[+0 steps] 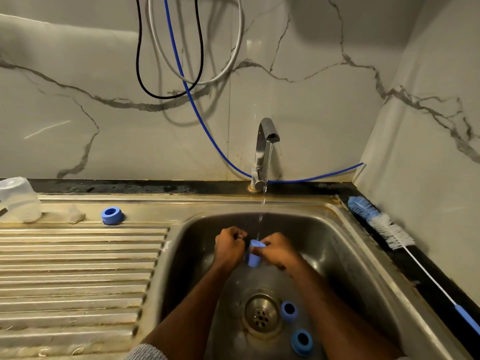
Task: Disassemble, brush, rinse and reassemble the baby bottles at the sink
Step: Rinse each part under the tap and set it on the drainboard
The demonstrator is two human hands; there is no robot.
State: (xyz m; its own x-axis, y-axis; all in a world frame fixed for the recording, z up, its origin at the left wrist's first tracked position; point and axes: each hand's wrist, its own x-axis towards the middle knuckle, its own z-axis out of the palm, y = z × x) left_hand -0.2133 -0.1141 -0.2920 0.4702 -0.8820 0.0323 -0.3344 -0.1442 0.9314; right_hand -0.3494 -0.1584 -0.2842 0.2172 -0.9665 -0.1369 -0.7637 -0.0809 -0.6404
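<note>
Both hands (255, 249) gripping blue cap (253, 257)

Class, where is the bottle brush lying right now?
The bottle brush lies on the dark counter strip right of the sink, beside the side wall, bristles toward the back.

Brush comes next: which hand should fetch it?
Probably the right hand. The brush lies on the counter right of the sink, on that hand's side. The left hand would have to cross over, and could keep the blue part.
</note>
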